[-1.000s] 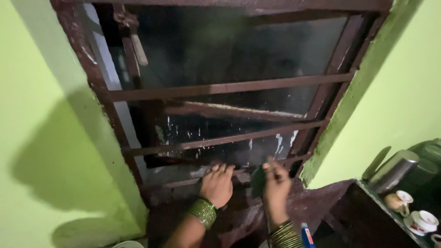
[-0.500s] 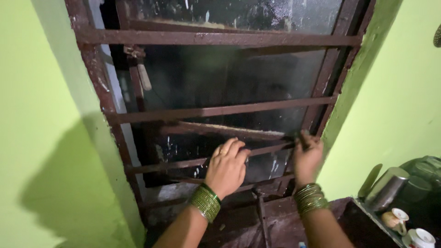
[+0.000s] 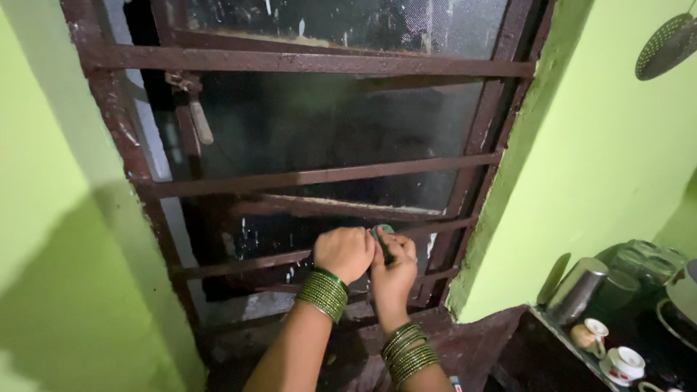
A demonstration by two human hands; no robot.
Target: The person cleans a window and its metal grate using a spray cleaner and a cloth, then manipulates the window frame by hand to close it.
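A brown metal window (image 3: 305,174) with horizontal bars is set in a green wall, its dark glass streaked with white spots. Both my hands are raised to the lower bars. My left hand (image 3: 345,252) is curled into a fist beside the right. My right hand (image 3: 393,263) holds a small green scrub pad (image 3: 382,234) against the glass near a lower bar. Each wrist carries a stack of green bangles (image 3: 323,294). The two hands touch each other.
A shelf at the lower right holds a steel tumbler (image 3: 577,289), small patterned cups (image 3: 624,361) and dark vessels. A perforated ladle (image 3: 666,45) hangs on the right wall. A window latch (image 3: 190,101) hangs at the upper left. The dark sill (image 3: 348,348) lies below.
My hands have come together at the lower middle bars; the left hand has closed from spread fingers into a fist. The view has tilted and moved closer.
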